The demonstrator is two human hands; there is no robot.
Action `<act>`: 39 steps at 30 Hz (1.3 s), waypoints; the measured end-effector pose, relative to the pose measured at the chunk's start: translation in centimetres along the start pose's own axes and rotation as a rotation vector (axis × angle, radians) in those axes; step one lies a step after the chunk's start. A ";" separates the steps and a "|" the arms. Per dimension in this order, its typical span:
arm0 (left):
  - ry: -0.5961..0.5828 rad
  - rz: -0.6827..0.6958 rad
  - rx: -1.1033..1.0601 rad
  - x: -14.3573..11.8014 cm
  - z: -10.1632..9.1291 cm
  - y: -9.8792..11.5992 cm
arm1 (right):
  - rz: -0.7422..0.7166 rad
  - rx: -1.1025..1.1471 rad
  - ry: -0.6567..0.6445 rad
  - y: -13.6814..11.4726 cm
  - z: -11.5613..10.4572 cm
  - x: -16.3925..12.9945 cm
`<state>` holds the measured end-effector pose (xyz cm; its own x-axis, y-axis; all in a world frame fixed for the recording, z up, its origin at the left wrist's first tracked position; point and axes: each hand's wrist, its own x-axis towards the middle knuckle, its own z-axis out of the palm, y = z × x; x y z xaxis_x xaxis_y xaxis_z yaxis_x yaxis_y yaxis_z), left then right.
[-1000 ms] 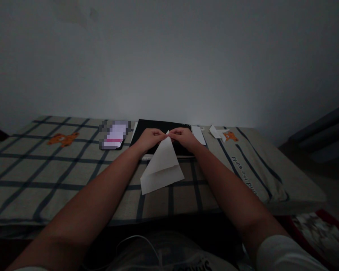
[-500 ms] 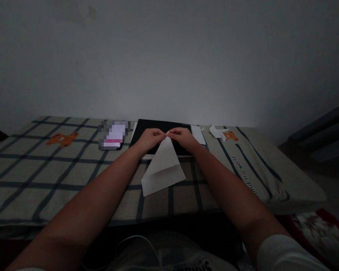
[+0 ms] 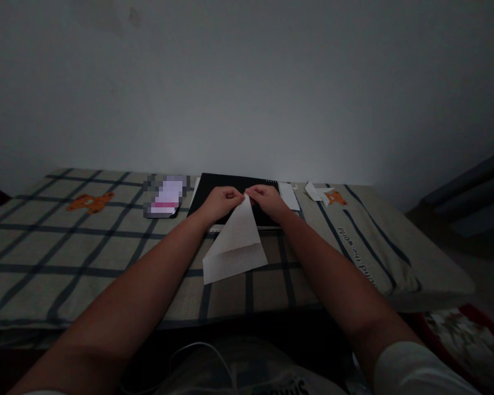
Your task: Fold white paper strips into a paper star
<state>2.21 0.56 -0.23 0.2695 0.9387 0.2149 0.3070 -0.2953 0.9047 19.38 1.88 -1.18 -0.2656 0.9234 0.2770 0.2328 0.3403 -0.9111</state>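
A white folded sheet of paper [image 3: 239, 236] tapers to a narrow tip at its far end and widens toward me, with a crease across its broad part. My left hand [image 3: 223, 202] pinches the tip from the left. From the right, my right hand [image 3: 265, 199] pinches the same tip, its fingertips close to the left ones. Both hands are over a black notebook [image 3: 214, 183] lying flat. The paper's wide end reaches past the notebook's near edge over the checked cloth [image 3: 226, 299]. The exact fold under my fingertips is too small to make out.
Left of the notebook lies a phone [image 3: 167, 197] with a blurred screen. White paper [image 3: 288, 196] sticks out at the notebook's right. Farther right is a folded white paper piece [image 3: 315, 192]. A wall [image 3: 247, 99] stands behind the table. A white cable [image 3: 201, 344] hangs near my lap.
The paper's wide end has swung slightly to the left. My fingertips have shifted a little at the tip, and both hands still pinch it.
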 end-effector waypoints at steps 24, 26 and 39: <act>-0.042 -0.023 -0.067 0.1 0.1 -0.6 | 0.037 0.038 -0.021 -0.6 -0.3 -0.2; -0.029 -0.015 -0.049 0.1 0.1 -0.6 | 0.070 0.087 -0.045 -0.5 -0.3 -0.2; -0.004 -0.091 -0.158 0.1 -0.1 -0.3 | 0.074 -0.063 0.051 -0.3 -0.7 -0.1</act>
<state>2.08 0.76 -0.49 0.2512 0.9595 0.1278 0.1834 -0.1768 0.9670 20.00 1.79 -0.72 -0.1976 0.9537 0.2268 0.3089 0.2802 -0.9089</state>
